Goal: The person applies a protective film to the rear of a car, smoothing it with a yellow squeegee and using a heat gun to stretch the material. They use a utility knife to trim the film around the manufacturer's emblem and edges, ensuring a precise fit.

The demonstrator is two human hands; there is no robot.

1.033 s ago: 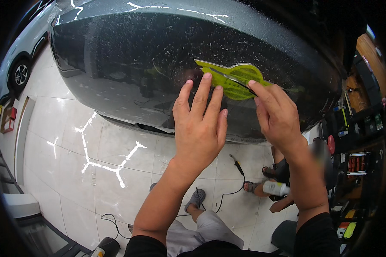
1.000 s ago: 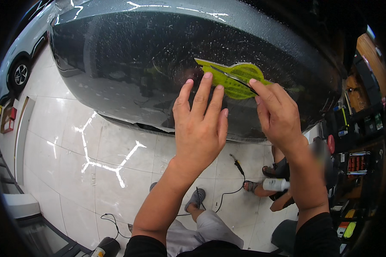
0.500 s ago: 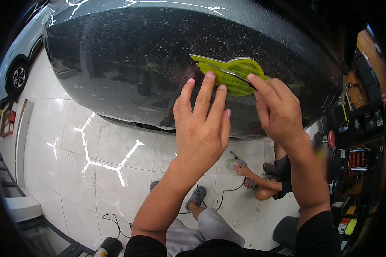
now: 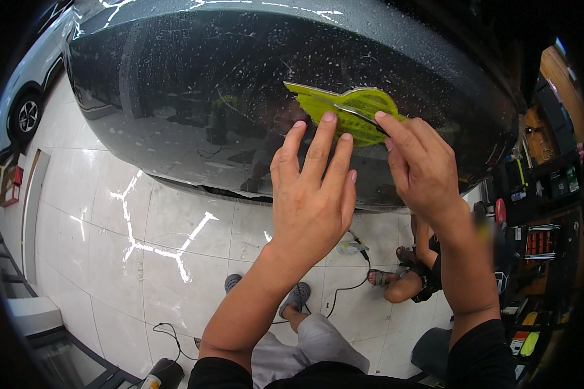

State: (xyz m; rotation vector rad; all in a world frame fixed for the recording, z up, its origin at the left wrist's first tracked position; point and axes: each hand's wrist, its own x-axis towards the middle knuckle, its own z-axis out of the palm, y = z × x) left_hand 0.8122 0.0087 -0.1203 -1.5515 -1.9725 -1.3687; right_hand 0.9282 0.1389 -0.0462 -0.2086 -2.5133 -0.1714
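Observation:
A bright yellow-green flat piece (image 4: 368,104) with a rounded top and a pointed left end lies against the wet, dark car panel (image 4: 175,84). My left hand (image 4: 315,188) reaches up with fingers spread, the fingertips touching the piece's lower left part and the panel beside it. My right hand (image 4: 422,159) pinches a slim metal tool (image 4: 359,115) with a dark handle. Its thin shaft slants up and left across the yellow-green piece. Whether the tool is a knife or a pick I cannot tell. Water drops speckle the panel around both hands.
Below the panel, a person (image 4: 409,285) crouches by a clear bottle-like thing (image 4: 350,247) and a black cable (image 4: 334,299). Shelves of tools (image 4: 542,243) stand at the right. A dark bin (image 4: 431,350) is near my right arm. Another car (image 4: 29,97) stands far left.
My left hand has slid slightly right and down along the piece. My right hand has barely moved. The crouching person's hand has drawn away from the bottle-like thing.

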